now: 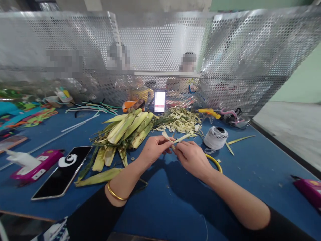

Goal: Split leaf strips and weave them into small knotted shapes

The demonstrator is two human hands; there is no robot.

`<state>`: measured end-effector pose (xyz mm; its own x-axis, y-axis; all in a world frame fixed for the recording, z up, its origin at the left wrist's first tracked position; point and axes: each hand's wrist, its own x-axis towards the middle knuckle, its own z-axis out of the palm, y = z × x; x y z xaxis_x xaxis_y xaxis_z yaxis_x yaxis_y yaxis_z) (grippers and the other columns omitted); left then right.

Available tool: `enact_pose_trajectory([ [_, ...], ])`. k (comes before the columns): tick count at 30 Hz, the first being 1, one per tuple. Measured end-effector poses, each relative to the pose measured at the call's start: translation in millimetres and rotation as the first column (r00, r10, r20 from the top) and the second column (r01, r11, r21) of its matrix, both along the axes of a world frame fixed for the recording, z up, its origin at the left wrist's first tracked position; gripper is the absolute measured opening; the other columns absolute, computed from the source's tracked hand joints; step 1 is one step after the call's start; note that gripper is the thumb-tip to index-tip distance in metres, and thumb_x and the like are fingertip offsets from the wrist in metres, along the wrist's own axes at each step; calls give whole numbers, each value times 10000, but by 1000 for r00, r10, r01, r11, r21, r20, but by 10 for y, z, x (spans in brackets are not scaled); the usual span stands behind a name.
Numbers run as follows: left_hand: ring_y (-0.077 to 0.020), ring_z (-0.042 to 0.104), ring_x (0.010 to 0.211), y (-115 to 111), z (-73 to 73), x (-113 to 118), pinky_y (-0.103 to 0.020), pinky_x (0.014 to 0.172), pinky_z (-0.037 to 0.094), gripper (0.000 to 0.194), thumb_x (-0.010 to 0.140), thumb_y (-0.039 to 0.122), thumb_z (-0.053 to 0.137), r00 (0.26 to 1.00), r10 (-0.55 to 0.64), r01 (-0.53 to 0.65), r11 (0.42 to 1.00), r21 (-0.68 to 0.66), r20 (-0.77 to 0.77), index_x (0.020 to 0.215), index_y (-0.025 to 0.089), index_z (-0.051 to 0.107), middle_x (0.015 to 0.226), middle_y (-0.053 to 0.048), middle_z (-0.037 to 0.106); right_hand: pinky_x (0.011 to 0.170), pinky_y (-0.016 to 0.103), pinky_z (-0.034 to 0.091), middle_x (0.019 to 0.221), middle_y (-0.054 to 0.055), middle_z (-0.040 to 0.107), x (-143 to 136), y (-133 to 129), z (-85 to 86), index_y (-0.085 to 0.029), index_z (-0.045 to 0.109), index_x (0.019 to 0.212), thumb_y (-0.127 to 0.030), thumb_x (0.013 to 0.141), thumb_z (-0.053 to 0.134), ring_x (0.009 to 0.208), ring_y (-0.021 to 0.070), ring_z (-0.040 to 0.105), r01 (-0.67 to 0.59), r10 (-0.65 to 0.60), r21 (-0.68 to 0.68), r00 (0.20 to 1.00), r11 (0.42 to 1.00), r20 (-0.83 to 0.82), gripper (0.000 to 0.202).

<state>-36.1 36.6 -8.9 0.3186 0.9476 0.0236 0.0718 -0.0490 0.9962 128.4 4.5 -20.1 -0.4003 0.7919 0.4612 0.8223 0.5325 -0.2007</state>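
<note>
My left hand (152,149) and my right hand (192,156) meet over the middle of the blue table. Pale strips of corn husk (183,137) are pinched between the fingers of both, their ends sticking up and crossing. The fingertips of my right hand are partly hidden. Under and beside my right wrist lies a yellow ring (215,160), partly covered by the arm. To the left of my left hand is a heap of green corn husks (127,129). Behind the hands is a pile of thin cut husk pieces (184,119). A ball of white string (216,138) stands right of my right hand.
A dark phone (62,177) with a white holder and a magenta power strip (41,164) lie at left. A lit phone (159,101) stands at the back, before a perforated metal screen (160,43). Yellow-handled scissors (209,113) lie at the back right.
</note>
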Motion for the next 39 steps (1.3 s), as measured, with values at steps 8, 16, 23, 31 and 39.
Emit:
enact_pose_trajectory([
  [8,-111,569,492,-13,-20,26,-208,504,434,154,757,280,650,996,66,-66,998,-11,-54,730,133,687,563,-7,639,665,267,330,628,0,544,-48,-34,-16,-188,518,664,-186,919,413,605,132,492,-9,9,4,998,1000,-65,275],
  [16,-97,557,503,-12,-2,10,-189,465,393,233,762,349,660,986,92,-59,972,-226,137,671,136,629,573,1,593,721,290,395,683,24,597,45,-84,142,-193,559,698,-288,968,339,685,155,549,-49,39,-45,976,998,-213,360],
  [23,-64,524,482,-81,112,0,-166,440,404,109,817,243,630,913,79,167,824,-542,400,805,136,614,595,29,551,843,340,458,1014,65,685,204,-79,23,-214,654,962,-353,881,525,971,216,616,-32,-97,-221,829,975,-551,207],
  [31,-65,528,483,-191,111,44,-155,432,389,174,808,295,653,948,-12,188,826,-531,317,858,130,634,595,20,575,714,268,414,696,4,651,39,-134,-41,-190,613,712,-222,900,516,701,141,584,-93,24,-116,869,989,-494,214],
  [39,-115,582,535,-335,97,-37,-186,474,394,376,641,444,784,995,-1,40,919,-391,100,796,144,618,577,0,627,736,297,403,801,37,658,73,-257,-21,-179,644,896,-161,878,528,794,172,597,-71,56,-115,989,991,-136,119],
])
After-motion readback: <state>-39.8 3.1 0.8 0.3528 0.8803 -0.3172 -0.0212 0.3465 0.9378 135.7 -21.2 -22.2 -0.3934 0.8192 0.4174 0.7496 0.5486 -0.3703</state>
